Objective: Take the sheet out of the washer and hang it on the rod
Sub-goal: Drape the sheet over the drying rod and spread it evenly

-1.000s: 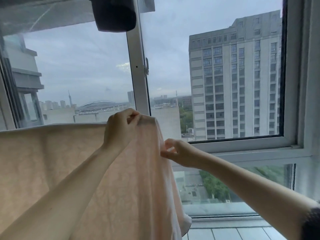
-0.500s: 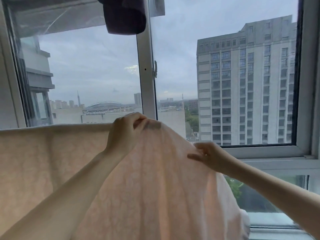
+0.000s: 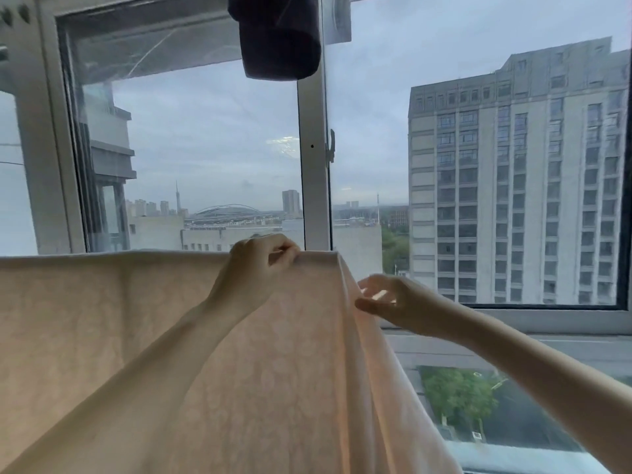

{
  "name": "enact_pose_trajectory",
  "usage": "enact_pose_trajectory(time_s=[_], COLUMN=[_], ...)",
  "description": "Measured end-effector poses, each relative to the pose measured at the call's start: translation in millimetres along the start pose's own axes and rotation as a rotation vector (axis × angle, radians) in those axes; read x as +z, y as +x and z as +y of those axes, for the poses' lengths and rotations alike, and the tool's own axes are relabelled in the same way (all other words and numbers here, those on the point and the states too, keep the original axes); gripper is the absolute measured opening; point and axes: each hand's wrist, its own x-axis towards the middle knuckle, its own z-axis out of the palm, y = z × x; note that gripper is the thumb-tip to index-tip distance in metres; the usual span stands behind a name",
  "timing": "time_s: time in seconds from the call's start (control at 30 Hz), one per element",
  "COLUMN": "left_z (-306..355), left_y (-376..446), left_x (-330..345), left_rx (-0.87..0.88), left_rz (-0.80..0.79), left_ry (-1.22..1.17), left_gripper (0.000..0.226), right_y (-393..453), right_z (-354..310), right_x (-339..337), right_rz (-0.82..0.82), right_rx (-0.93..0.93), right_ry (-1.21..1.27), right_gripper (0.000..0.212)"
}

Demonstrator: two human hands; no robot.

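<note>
A pale peach sheet (image 3: 102,323) hangs draped over a horizontal rod, which the cloth hides; its folded top edge runs from the left edge to mid-frame. My left hand (image 3: 254,265) pinches that top edge close to the sheet's right end. My right hand (image 3: 393,302) is just right of the sheet's hanging right side, fingers curled with the tips at the cloth's edge. The washer is out of view.
A large window with a white frame (image 3: 314,165) stands right behind the sheet. A dark garment (image 3: 278,39) hangs from above at top centre. A white sill (image 3: 547,319) runs below the right pane.
The right hand had pulled the sheet's side out to the right; now that side hangs straight down again and the hand sits near the edge. The left hand stays on the top edge.
</note>
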Motion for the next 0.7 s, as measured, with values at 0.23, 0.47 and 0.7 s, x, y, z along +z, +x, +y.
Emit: enact_pose_trajectory(time_s=[0.23, 0.47, 0.7], left_z=[-55.6, -134.0, -226.8], left_y=[-5.1, -12.9, -16.5], left_x=[-48.6, -104.8, -168.9], left_rx=[-0.086, -0.038, -0.112], left_rz=[-0.045, -0.049, -0.093], left_ry=[0.048, 0.24, 0.135], left_gripper=[0.012, 0.026, 0.016], right_y=[53.3, 93.2, 156.6], right_z=[-73.9, -119.8, -174.8], right_x=[12.5, 38.5, 87.9], right_rz=[0.335, 0.262, 0.209], right_rx=[-0.178, 0.075, 0.037], right_ry=[-0.235, -0.504, -0.338], right_gripper=[0.036, 0.04, 0.032])
